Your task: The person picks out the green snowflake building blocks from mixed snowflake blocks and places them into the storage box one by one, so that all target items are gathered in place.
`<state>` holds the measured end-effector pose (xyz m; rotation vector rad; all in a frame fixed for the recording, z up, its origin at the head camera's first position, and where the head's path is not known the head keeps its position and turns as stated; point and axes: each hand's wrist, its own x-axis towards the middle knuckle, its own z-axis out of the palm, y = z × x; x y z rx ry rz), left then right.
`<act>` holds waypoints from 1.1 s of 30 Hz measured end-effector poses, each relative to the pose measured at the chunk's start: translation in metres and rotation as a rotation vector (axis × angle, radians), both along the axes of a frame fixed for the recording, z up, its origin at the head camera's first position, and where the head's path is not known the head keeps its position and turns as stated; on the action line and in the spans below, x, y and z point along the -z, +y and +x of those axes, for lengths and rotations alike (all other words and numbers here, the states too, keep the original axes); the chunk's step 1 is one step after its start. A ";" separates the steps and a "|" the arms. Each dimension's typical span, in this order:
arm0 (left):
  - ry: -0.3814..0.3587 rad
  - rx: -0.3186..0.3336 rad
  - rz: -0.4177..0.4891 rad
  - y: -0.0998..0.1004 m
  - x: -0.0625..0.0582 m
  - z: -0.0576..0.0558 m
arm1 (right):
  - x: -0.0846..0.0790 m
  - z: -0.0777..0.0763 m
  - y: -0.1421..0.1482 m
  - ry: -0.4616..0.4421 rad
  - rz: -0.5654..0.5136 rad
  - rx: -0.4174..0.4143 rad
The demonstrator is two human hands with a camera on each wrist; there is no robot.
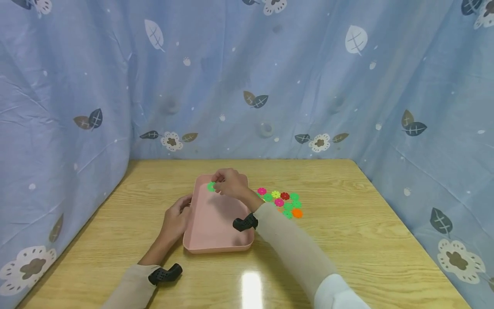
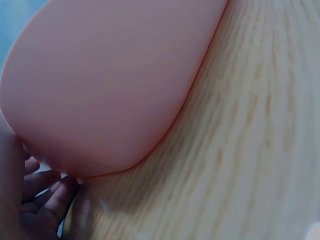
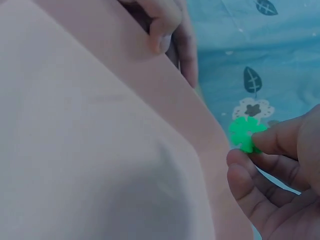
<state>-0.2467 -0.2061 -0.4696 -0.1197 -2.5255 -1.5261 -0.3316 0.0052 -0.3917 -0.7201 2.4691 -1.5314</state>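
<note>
Green piece: small flat disc, notched edge, held up over the far left part of the pink tray; exact height, can't tell.
My right hand: pinches the green piece by its edge, between thumb and fingers.
My left hand: clamped on the tray's left rim, thumb inside the wall, fingers outside.
Both hands: apart from each other, right one farther off.
Green piece, feel: looks like thin plastic; I'd guess very light, stiff with slight flex, a bit slick, not fragile.
Green piece, hold: best at the edge, thumb and fingertip on opposite faces; notches probably add some grip.
Green piece, direction: round, so no long axis and no front; a flat face shows to the right wrist camera, exact tilt unclear.
Pink tray: long axis runs near to far, upright on the wooden table; probably light enough to slide if knocked.
Loose pieces: just beside the tray, to the right; green, pink, yellow, dark red, orange, some partly hidden by my right arm.
Curtain: blue, leaf and flower print, far side plus left and right.
</note>
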 end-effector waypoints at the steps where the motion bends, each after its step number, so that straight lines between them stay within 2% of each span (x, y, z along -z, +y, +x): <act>1: -0.002 -0.001 0.004 -0.001 0.000 0.000 | 0.002 -0.001 -0.002 -0.008 -0.016 0.000; 9: -0.005 0.001 0.019 -0.004 0.001 0.001 | 0.020 -0.009 -0.021 -0.007 -0.001 0.058; 20: 0.011 0.002 0.016 -0.001 0.002 0.000 | 0.032 -0.013 -0.029 -0.035 -0.005 0.107; 27: 0.026 -0.010 0.018 0.002 0.003 -0.002 | 0.050 -0.017 -0.031 -0.084 -0.051 0.100; 33: 0.018 -0.015 0.010 0.001 0.003 0.000 | 0.054 -0.017 -0.038 -0.107 -0.115 0.096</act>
